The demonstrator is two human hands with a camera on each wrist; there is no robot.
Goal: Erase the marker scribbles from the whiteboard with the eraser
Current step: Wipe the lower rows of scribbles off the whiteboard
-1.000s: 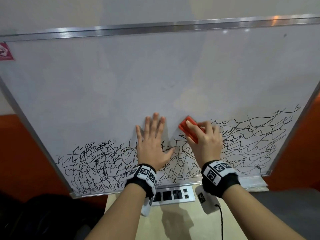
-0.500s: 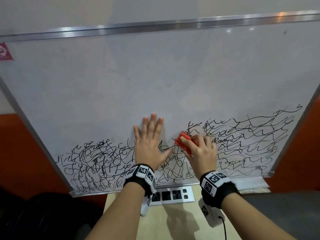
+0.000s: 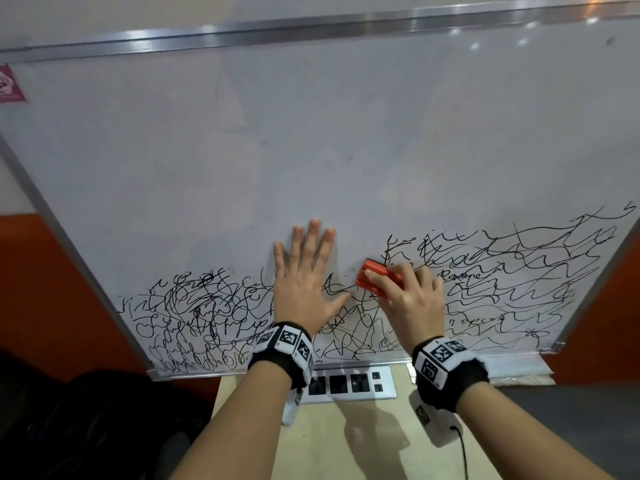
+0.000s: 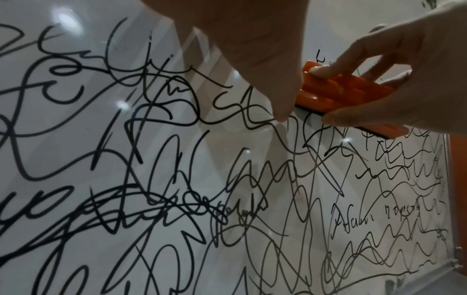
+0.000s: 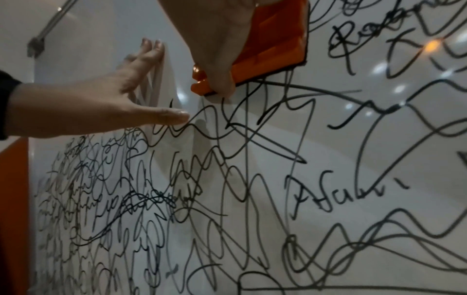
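Note:
A large whiteboard (image 3: pixel 311 133) leans in front of me, its upper part wiped and its lower band covered in black marker scribbles (image 3: pixel 194 317). My right hand (image 3: pixel 408 296) grips an orange eraser (image 3: pixel 375 278) and presses its dark pad against the board at the top edge of the scribbles, right of centre. The eraser (image 4: pixel 338 93) (image 5: pixel 272 46) shows in both wrist views, with fingers (image 4: pixel 353 53) curled over its back. My left hand (image 3: pixel 304 278) lies flat on the board just left of the eraser, fingers spread and straight. That left hand (image 5: pixel 121 99) touches the scribbles.
The board's metal frame (image 3: pixel 346 26) runs along the top and its tray (image 3: pixel 512 370) along the bottom right. A power strip (image 3: pixel 349 382) lies on the pale table (image 3: pixel 346 445) below. Orange wall panels (image 3: pixel 616 323) flank the board. A red sticker (image 3: pixel 10 86) sits at top left.
My right hand slid the eraser down and slightly left over the board, then about held its place. The left hand has stayed flat in the same spot.

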